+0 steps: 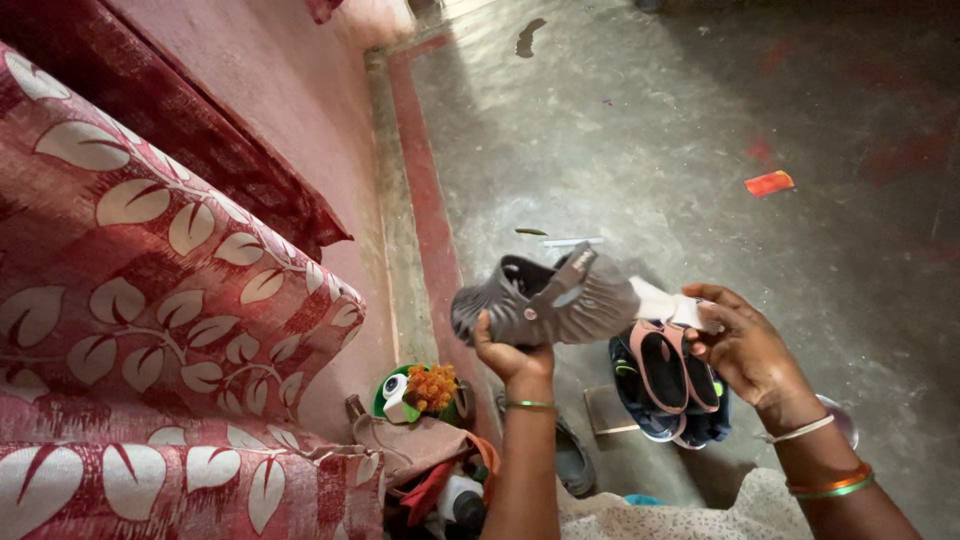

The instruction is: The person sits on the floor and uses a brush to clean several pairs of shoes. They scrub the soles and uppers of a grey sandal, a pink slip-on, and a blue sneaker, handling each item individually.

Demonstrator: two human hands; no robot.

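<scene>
My left hand grips a grey clog-style shoe from below, holding it up sideways with its heel strap folded over the top. My right hand pinches a white cloth that lies against the shoe's right end. Below the shoe, on the floor, sits a small heap of footwear: pink sandals lying on top of dark blue ones. Bangles circle both wrists.
A maroon cloth with a cream leaf pattern covers furniture at the left, by a pink wall. Beneath it lie a green dish with orange flowers, a bag and small clutter. A red scrap lies on the grey concrete floor.
</scene>
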